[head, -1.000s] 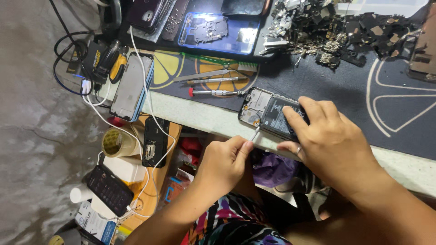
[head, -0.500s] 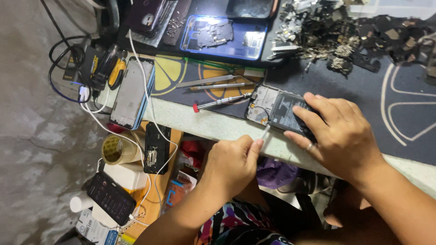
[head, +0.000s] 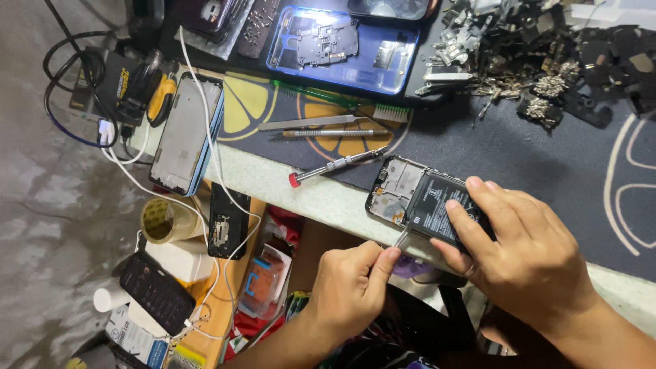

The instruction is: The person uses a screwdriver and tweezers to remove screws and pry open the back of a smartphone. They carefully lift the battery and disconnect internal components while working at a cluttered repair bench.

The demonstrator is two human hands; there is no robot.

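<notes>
An opened black phone (head: 403, 191) with its back off lies near the table's front edge, its battery and circuit board showing. My right hand (head: 526, 260) presses down on the phone's battery with spread fingers. My left hand (head: 352, 287) sits just below the table edge and pinches a thin metal tool (head: 402, 237) whose tip touches the phone's lower edge.
A red-capped screwdriver (head: 335, 166), tweezers (head: 307, 123) and a green brush (head: 342, 99) lie on the dark mat (head: 533, 157). A blue phone frame (head: 342, 48), a heap of metal scrap (head: 533, 48), another opened phone (head: 186, 133), white cables (head: 205, 102) and a tape roll (head: 164, 220) lie around.
The view has shifted a little. My left hand has risen to the phone's lower edge with the thin tool. My right hand stays on the phone.
</notes>
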